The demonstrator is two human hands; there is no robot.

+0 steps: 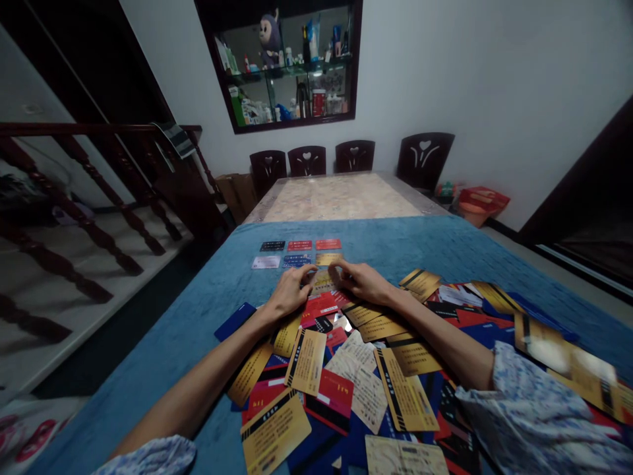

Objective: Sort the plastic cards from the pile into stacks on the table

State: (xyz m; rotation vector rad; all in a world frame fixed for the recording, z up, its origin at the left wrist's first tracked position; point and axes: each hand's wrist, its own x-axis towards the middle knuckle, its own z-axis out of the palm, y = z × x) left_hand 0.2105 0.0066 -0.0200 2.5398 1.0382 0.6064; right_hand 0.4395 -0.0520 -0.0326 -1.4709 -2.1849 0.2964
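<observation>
My left hand [293, 289] and my right hand [362, 280] reach forward side by side over a blue cloth [198, 310]. Both rest their bent fingers on a gold card [324, 282] at the far edge of a loose heap of cards [356, 376] in gold, red, blue and white. The fingers pinch the card's two ends. Just beyond the hands, two short rows of cards [297, 253] lie flat and tidy: black, red, red at the back, white, blue, gold in front.
The blue cloth covers the near part of a long marble-topped table [341, 196]. Several dark chairs [353, 156] stand at its far end under a wall cabinet [289, 63]. A wooden stair rail [89, 198] runs along the left.
</observation>
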